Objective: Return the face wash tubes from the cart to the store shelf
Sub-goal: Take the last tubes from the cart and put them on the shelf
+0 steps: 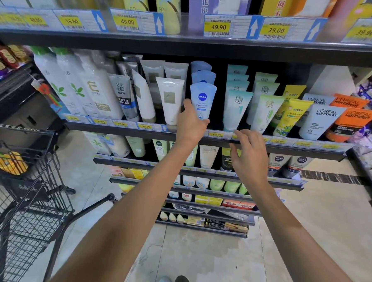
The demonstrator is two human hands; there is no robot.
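Note:
A pale blue Nivea face wash tube stands cap-down at the front of its row on the middle store shelf. My left hand grips its lower end, thumb on the left side and fingers curled round the bottom. Two more blue tubes stand behind it. My right hand hovers in front of the shelf edge, just right of and below the tube, its fingers loosely bent and holding nothing. The black wire cart stands at the lower left.
White tubes flank the Nivea row on the left and teal tubes on the right. Yellow, white and orange tubes fill the shelf's right end. Lower shelves jut out beneath my arms. Tiled floor lies below.

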